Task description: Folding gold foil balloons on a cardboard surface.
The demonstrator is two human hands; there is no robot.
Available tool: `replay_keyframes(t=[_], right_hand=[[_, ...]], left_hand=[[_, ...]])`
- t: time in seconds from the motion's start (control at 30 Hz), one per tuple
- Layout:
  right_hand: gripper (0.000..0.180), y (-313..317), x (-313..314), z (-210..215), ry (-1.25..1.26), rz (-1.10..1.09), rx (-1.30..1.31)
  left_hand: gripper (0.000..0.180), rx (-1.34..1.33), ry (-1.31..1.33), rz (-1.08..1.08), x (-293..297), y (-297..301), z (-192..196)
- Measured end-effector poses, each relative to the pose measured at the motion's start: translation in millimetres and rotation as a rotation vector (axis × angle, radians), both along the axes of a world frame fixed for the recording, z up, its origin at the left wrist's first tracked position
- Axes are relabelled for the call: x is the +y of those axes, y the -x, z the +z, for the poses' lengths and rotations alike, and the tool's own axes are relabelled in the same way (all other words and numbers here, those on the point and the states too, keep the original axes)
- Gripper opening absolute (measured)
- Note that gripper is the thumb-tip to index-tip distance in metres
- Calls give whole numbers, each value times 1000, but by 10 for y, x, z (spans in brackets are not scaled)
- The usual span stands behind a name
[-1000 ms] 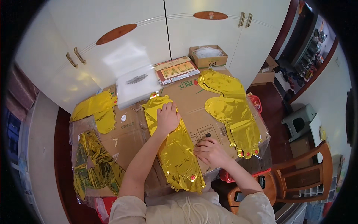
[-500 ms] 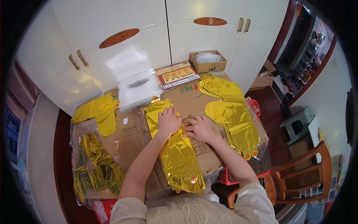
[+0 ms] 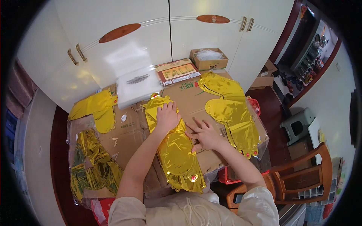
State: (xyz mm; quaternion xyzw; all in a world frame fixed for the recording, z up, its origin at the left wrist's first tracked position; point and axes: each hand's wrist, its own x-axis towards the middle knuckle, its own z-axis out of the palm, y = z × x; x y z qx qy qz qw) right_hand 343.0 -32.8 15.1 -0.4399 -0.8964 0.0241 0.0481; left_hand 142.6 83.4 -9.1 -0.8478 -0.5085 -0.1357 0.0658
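Observation:
A flat, folded gold foil balloon [image 3: 180, 150] lies lengthwise before me on a cardboard sheet. My left hand [image 3: 167, 116] rests flat on its upper part, fingers stretched out and holding nothing. Beside its right edge is my right hand [image 3: 205, 136], fingers spread; the thumb and fingertips touch or hover just over that edge, I cannot tell which. To the right lies a larger gold foil piece [image 3: 233, 113] with rounded lobes. Another gold foil piece [image 3: 92, 109] lies at the far left, and a crumpled, shinier one [image 3: 94, 165] at the near left.
Along the back stand a stack of clear plastic bags [image 3: 132, 92], printed cards [image 3: 177, 72] showing gold letters and a small open carton [image 3: 213, 66]. White cabinets [image 3: 132, 56] rise behind. A wooden chair [image 3: 301, 177] and a grey stool [image 3: 299, 126] stand at the right.
My right hand has spread its fingers and shifted slightly down and right along the balloon's edge. The left hand still lies on the balloon's upper part. The view has shifted slightly.

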Motion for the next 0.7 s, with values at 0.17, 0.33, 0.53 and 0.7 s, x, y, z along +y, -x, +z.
replay_keyframes(t=[0.17,0.33,0.53,0.7], right_hand=[[84,-40,-111,-8,9,6,-28],[73,-86,-192,-16,34,36,-7],[52,-32,-282,-11,-14,105,58],[53,-107,-289,65,3,177,269]], left_hand=[[54,-9,-53,-20,60,-1,-12],[53,15,-68,-10,94,13,-20],[53,-54,-77,35,68,119,10],[47,-159,-3,-251,-472,479,564]])
